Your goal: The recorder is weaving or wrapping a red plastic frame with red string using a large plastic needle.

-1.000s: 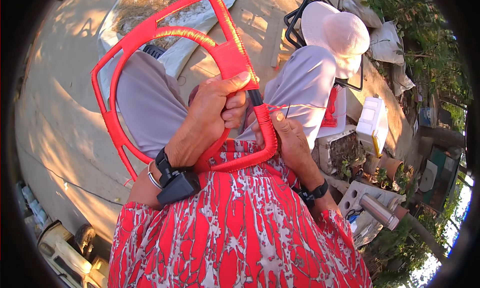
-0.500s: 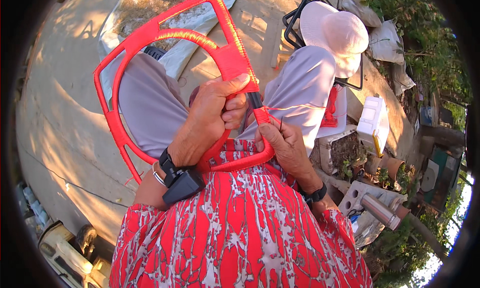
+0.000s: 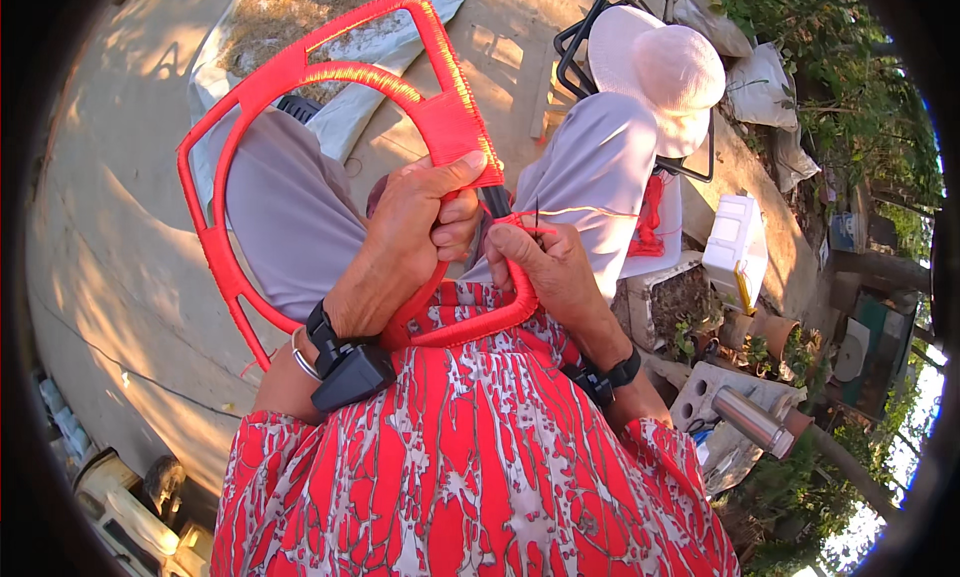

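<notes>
A frame [image 3: 272, 79] wound with red cord, an inner ring joined to an outer rim, stands tilted over my lap. My left hand [image 3: 412, 215] is closed round its right side, thumb pressed on the broad wrapped patch. Just below that patch, a short stretch of dark bare bar [image 3: 494, 201] shows. My right hand [image 3: 556, 269] pinches the wound bar there, close beside my left fingers. A thin dark pointed tool [image 3: 537, 213] sticks up from its fingertips. Taut red thread [image 3: 592, 211] runs from the bar rightward over my knee; a short end lies by my thumb.
Right of my knee, a white tray [image 3: 655, 265] holds a bundle of red thread [image 3: 650, 217]. A pale hat [image 3: 680, 69] rests on a black metal frame. Nearby are a white box [image 3: 735, 245], a holed block [image 3: 697, 405] and a metal flask [image 3: 752, 422].
My right hand has moved up and left along the bar, nearer my left hand. The pointed tool now stands higher beside the thread. My left hand keeps its grip.
</notes>
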### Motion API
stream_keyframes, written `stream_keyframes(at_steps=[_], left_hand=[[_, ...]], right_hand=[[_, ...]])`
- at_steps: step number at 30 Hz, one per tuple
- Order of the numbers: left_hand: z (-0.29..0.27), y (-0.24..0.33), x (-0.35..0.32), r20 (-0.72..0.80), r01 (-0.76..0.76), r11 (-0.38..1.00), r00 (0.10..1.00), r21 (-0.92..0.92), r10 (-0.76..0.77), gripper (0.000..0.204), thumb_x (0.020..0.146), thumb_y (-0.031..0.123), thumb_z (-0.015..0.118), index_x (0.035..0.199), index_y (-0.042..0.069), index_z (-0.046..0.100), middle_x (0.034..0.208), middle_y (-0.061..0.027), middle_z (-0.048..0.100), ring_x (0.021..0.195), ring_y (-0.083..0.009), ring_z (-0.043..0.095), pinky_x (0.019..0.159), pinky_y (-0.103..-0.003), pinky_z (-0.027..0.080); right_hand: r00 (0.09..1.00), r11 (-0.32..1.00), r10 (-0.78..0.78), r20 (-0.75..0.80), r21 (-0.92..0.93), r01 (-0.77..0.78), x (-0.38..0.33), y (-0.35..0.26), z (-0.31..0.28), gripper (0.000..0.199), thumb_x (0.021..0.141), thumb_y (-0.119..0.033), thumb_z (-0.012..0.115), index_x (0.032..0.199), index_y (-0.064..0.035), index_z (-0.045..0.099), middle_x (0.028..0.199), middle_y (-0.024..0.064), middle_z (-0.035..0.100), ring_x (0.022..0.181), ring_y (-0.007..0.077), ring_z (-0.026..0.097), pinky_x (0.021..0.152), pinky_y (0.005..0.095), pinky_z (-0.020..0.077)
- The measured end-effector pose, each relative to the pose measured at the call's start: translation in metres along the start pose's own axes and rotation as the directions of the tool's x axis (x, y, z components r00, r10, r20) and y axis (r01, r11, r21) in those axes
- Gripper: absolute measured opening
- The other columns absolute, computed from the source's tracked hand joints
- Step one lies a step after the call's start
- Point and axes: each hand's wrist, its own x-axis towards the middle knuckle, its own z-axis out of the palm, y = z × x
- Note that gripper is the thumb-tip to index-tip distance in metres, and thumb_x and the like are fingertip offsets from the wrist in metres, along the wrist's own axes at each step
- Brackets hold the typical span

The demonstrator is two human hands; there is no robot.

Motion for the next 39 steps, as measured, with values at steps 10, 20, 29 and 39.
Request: stream_keyframes(at_steps=[10,20,29,39], left_hand=[[0.001,-0.004,-0.004,0.053,0.021,1.000,0.998,0.009,-0.021,0.023,0.093,0.027,0.053,0.078,0.010,0.049,0.048,0.0056,0.030,0.036,-0.0054,0.024,0.033,-0.023,0.016],[0.002,0.000,0.002,-0.003,-0.011,1.000,1.000,0.014,0.011,0.022,0.093,0.025,0.053,0.077,0.011,0.047,0.048,0.0057,0.031,0.035,-0.0051,0.025,0.032,-0.023,0.018],[-0.002,0.000,0.002,-0.043,0.027,0.999,0.999,-0.039,-0.029,0.022,0.091,0.023,0.057,0.075,0.013,0.045,0.049,0.0052,0.032,0.036,-0.0054,0.024,0.033,-0.023,0.017],[-0.006,-0.006,0.001,0.043,0.107,0.991,0.994,-0.082,-0.103,0.026,0.090,0.023,0.058,0.071,0.013,0.044,0.048,0.0049,0.030,0.036,-0.0054,0.024,0.034,-0.023,0.016]], right_hand=[[0.988,0.995,0.061,-0.139,-0.066,-0.071,-0.022,-0.001,0.015,0.027,0.093,-0.025,0.056,0.085,-0.0002,0.059,0.065,0.0014,0.058,0.054,0.0069,0.052,0.050,0.0216,0.0416],[0.993,0.989,0.060,-0.102,0.139,-0.045,0.004,-0.002,0.004,0.034,0.092,-0.035,0.057,0.091,-0.0016,0.060,0.066,0.0015,0.058,0.056,0.0058,0.051,0.051,0.0186,0.0405],[0.994,0.998,-0.056,-0.092,-0.022,0.055,0.007,-0.002,0.010,0.027,0.094,-0.024,0.053,0.082,-0.0011,0.058,0.062,0.0026,0.057,0.055,0.0075,0.052,0.051,0.0208,0.0412],[0.987,0.999,-0.036,-0.160,-0.044,0.029,-0.013,0.004,0.018,0.030,0.095,-0.028,0.052,0.082,-0.0017,0.057,0.063,0.0022,0.057,0.053,0.0074,0.052,0.050,0.0204,0.0414]])
